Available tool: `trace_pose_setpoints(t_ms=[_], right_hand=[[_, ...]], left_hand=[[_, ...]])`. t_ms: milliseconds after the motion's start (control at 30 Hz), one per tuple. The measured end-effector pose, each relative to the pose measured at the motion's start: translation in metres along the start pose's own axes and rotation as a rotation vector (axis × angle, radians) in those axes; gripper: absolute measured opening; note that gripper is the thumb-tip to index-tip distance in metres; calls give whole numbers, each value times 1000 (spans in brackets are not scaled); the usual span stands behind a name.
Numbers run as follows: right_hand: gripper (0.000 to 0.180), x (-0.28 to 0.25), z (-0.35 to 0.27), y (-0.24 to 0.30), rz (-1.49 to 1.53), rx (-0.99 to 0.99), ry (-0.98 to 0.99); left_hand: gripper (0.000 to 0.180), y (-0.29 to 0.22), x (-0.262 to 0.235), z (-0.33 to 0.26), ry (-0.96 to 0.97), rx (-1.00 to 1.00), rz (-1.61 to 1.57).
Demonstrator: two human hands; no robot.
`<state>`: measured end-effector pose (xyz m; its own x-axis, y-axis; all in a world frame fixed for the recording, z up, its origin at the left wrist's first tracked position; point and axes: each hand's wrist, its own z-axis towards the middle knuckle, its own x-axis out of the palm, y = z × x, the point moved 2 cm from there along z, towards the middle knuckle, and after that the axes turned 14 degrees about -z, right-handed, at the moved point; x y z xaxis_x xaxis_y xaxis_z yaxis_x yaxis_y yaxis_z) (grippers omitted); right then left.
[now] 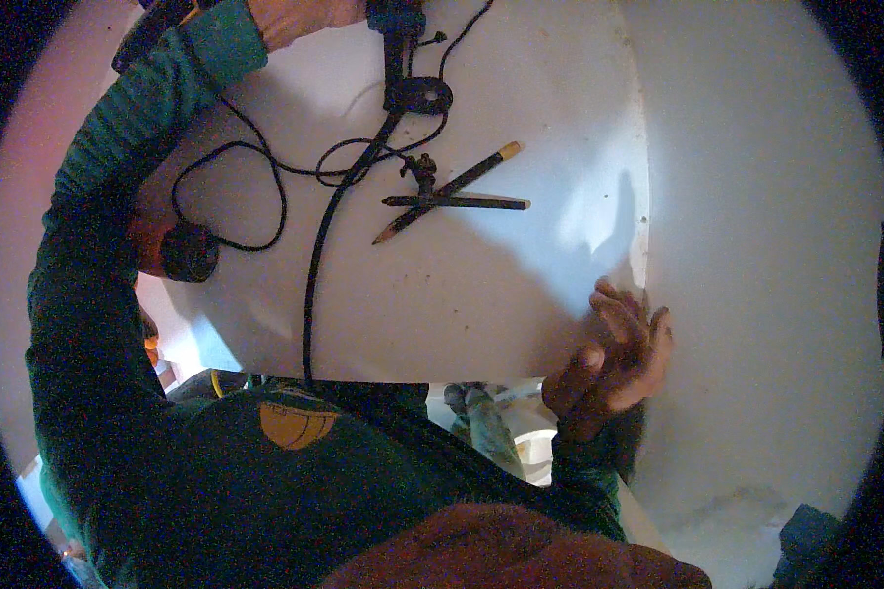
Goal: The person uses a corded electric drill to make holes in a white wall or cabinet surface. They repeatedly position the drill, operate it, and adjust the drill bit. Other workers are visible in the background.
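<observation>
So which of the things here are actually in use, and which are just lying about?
In use:
- white board, its corner held by the right hand
- black tool at the left hand, with its cord

Lying about:
- two pencils crossed on the board
- small black clamp

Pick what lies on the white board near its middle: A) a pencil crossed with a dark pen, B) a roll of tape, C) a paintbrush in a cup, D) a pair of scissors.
A: a pencil lies crossed with a dark pen on the board.
</observation>
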<state>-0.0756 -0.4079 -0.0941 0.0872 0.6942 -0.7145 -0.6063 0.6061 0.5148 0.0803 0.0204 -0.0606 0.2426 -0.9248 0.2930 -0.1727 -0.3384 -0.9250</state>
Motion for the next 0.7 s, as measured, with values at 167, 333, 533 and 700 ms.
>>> trace_pose_setpoints(t_ms=[167,333,533,700], right_hand=[[77,6,3,-7,-2,-127,-31],[66,7,9,0,1,-112,-106],[66,4,10,-4,-9,-130,-85],[65,7,12,-4,22,-145,-162]], left_hand=[[17,-1,14,2,-47,2,-11],[22,-8,4,9,-105,-101,-109],[15,12,-18,17,7,-78,-143],[13,14,-27,12,60,-109,-236]])
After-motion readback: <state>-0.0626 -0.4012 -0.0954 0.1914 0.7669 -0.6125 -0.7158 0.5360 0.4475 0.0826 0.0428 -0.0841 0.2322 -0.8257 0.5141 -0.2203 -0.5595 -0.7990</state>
